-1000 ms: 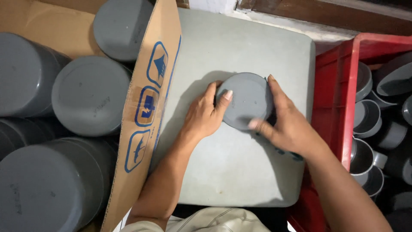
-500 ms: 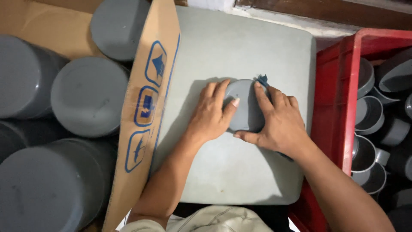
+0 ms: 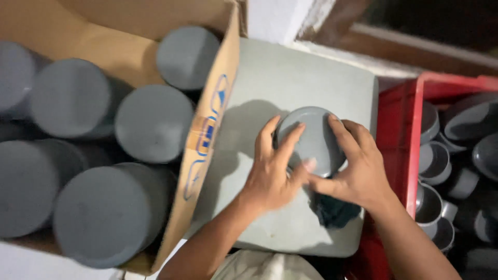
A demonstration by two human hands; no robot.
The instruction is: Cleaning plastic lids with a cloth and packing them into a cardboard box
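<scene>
Cap (image 3: pixel 310 139), grey, round, sits flat on counter (image 3: pixel 290 78), roughly centre, between box (image 3: pixel 207 140) on the left and red crate (image 3: pixel 399 150) on the right.

L hand (image 3: pixel 272 173): fingers spread over cap's near-left edge, thumb up along the rim. Grasping the cap from the side/top, not clenched.
R hand (image 3: pixel 358 171): fingers curved over the cap's right edge, thumb meeting L fingertips near the front rim. Also grasping the cap. Dark cloth (image 3: pixel 332 210) bunched under the R palm, touching counter; can't tell if it is pinched or just lying there.

Box: holds big grey cylinders (image 3: pixel 153 122), closed ends up, packed close. Crate: smaller grey fittings (image 3: pixel 434 161), open ends up, jumbled.

Judgement on doing the step well:
- keep both hands opposite each other on the rim so cap doesn't skate on the smooth counter
- press down evenly, no tilt
- if wiping, work cloth round the rim w/ R hand while L steadies
- mind the box flap just beside L wrist; elbow nudge could shift it

Lighting dim, cap surface detail not readable.
</scene>
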